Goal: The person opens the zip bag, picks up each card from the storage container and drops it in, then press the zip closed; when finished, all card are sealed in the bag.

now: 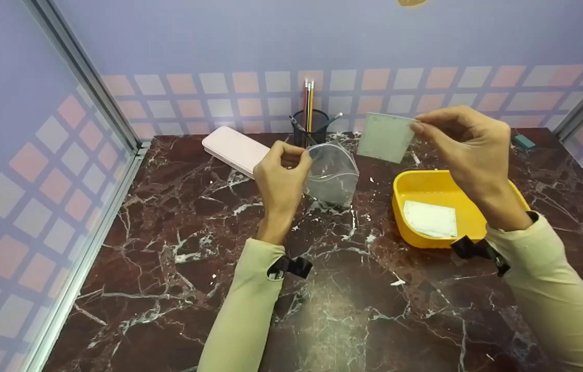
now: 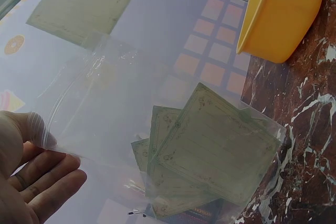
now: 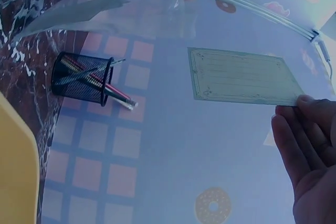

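Note:
My left hand (image 1: 284,173) pinches the edge of a clear zip bag (image 1: 334,173) between thumb and fingers. Inside the bag, seen in the left wrist view, lie several pale green cards (image 2: 218,145) with printed borders, fanned over one another. My right hand (image 1: 470,142) pinches another such card (image 1: 387,137) by one corner, up in the air to the right of the bag. In the right wrist view this card (image 3: 244,77) shows faint lines and a decorated border. Below the right hand is a yellow bin (image 1: 405,227) with white cards (image 1: 430,219) in it.
A black mesh cup (image 1: 300,137) with pencils stands at the back by the wall. The pink case (image 1: 234,150) lies behind the left hand. At the back right is a small teal block (image 1: 524,141). Wall panels border the dark marbled table (image 1: 167,289).

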Tool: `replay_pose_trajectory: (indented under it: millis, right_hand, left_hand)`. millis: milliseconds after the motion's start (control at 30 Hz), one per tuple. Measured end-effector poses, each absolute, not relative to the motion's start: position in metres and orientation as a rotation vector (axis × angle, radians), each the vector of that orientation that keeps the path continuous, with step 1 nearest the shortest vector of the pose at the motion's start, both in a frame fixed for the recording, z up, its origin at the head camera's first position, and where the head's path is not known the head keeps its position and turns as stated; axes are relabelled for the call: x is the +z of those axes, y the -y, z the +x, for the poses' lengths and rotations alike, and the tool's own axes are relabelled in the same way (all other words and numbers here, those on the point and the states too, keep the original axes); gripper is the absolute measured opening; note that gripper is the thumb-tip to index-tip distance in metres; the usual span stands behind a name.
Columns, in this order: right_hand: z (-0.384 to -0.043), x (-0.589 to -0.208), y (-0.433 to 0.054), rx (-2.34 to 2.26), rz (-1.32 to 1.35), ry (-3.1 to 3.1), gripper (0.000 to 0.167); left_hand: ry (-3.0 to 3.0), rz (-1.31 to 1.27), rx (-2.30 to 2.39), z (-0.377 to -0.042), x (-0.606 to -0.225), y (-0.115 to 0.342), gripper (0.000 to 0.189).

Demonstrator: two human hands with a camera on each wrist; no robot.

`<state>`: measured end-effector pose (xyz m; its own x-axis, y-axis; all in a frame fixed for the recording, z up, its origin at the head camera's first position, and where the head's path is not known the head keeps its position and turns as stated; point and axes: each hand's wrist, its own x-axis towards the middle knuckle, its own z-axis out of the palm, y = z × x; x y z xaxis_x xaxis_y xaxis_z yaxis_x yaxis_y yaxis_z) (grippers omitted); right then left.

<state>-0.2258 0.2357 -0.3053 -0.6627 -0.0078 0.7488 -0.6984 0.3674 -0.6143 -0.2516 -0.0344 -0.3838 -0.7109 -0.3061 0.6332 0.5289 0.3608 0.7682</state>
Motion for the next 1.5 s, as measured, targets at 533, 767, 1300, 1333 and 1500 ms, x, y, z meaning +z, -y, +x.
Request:
replay_pose_trajectory:
  millis: [533,767,1300,1333,1500]
  right_hand:
    - [-0.226,-0.305,-0.192,1.529,0.664,1.828,0.011]
    - [-0.232,-0.314,-0.186,1.508,0.747,1.849,0.011]
    - [-0.237,-0.322,-0.176,1.458,0.770,1.863,0.011]
    - [-0.237,-0.324,-0.176,1.438,0.783,1.879,0.012]
    - [-0.241,-0.336,-0.174,1.300,0.821,1.945,0.010]
  left_hand:
    - [1.872,-0.208,-1.416,-0.252,-0.383,0.035,0.006]
    - [1.865,-0.210,-1.436,-0.252,-0.383,0.035,0.005]
    - [1.869,-0.212,-1.440,-0.252,-0.383,0.036,0.006]
    - [1.868,-0.210,-1.444,-0.252,-0.383,0.036,0.006]
    - [1.867,-0.209,-1.463,-0.251,-0.382,0.035,0.006]
